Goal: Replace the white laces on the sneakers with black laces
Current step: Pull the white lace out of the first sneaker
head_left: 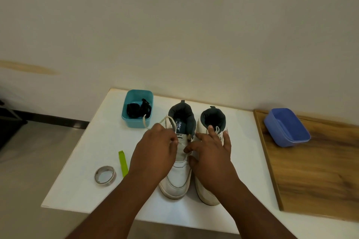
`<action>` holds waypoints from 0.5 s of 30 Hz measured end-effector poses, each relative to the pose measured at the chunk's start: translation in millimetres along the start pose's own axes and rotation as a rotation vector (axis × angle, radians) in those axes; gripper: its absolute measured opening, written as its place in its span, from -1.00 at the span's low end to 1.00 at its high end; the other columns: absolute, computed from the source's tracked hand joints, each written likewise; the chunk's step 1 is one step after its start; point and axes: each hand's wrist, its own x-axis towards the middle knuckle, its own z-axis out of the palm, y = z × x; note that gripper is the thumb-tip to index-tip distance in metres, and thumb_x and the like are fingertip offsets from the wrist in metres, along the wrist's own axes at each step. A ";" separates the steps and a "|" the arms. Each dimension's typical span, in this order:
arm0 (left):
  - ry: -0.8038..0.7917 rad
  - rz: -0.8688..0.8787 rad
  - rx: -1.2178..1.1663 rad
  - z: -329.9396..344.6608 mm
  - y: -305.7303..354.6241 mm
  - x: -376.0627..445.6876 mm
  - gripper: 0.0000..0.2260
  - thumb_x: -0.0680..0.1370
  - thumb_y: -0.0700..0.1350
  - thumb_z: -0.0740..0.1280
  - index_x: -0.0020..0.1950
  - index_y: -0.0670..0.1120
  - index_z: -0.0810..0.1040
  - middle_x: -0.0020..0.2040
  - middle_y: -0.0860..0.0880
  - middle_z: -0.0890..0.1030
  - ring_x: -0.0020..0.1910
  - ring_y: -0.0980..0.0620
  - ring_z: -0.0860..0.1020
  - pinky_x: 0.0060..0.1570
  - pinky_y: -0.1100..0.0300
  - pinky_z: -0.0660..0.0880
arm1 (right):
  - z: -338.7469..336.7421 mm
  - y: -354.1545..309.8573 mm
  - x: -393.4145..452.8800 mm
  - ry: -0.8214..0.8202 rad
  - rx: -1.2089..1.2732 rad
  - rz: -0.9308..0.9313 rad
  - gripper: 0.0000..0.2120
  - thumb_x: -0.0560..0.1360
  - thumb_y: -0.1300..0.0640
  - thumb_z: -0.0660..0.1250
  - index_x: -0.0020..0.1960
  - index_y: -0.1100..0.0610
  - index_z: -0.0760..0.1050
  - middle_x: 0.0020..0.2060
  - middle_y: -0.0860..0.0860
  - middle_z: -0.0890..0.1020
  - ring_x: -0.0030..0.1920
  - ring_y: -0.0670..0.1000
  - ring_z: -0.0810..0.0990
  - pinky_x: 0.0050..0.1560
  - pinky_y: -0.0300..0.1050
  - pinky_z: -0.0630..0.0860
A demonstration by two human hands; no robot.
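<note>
laces (pixel 167 122) half hidden by hands

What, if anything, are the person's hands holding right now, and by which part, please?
The left hand pinches the white lace of the left sneaker near its eyelets, its loop free. The right hand rests spread, gripping nothing visible.

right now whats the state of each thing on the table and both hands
left sneaker: upright, white lace partly loose
white lace: loop pulled up
right sneaker: upright, lacing mostly hidden
left hand: pinching the white lace
right hand: fingers spread, resting across both sneakers
teal box: open, black laces inside
blue box: open, empty
tape roll: lying flat
</note>
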 end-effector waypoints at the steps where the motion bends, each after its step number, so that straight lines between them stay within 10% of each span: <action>1: 0.045 -0.005 -0.042 -1.0 -0.1 0.6 -0.88 0.61 0.06 0.31 0.08 0.11 0.62 0.06 0.05 0.46 0.00 0.08 0.49 -0.04 0.17 0.53 | 0.1 0.4 0.1 -0.003 0.010 0.000 -0.76 0.57 -0.07 0.31 0.21 -0.25 0.59 0.50 -0.14 0.39 0.65 0.04 -0.06 0.49 0.10 -0.47; 7: -0.002 -0.021 -0.056 -0.2 6.6 -2.5 -0.85 0.58 0.13 0.33 0.10 0.19 0.63 0.28 0.07 0.41 0.28 0.02 0.34 0.19 0.09 0.41 | 7.1 -0.6 0.6 0.157 0.229 -0.011 -0.69 0.55 -0.10 0.38 0.29 -0.20 0.54 0.52 -0.07 0.37 0.62 0.01 0.09 0.57 0.02 -0.29; 11: 0.139 -0.041 -0.129 -5.4 14.0 -3.2 -0.85 0.57 0.17 0.34 0.07 0.21 0.65 0.49 0.08 0.30 0.50 0.00 0.16 0.39 -0.09 0.22 | 1.5 -8.3 -3.8 0.250 0.566 -0.022 -0.61 0.59 0.05 0.41 0.37 -0.21 0.47 0.40 -0.21 0.45 0.43 -0.26 0.33 0.52 -0.08 0.29; 15: 0.201 -0.015 -0.277 -13.4 24.2 -5.7 -0.75 0.57 0.21 0.27 0.09 0.17 0.67 0.42 0.08 0.35 0.37 0.07 0.28 0.29 -0.05 0.44 | -10.3 -17.2 -10.2 0.218 0.837 0.049 -0.36 0.62 0.05 0.36 0.58 -0.22 0.15 0.30 -0.39 0.50 0.34 -0.41 0.40 0.31 -0.39 0.40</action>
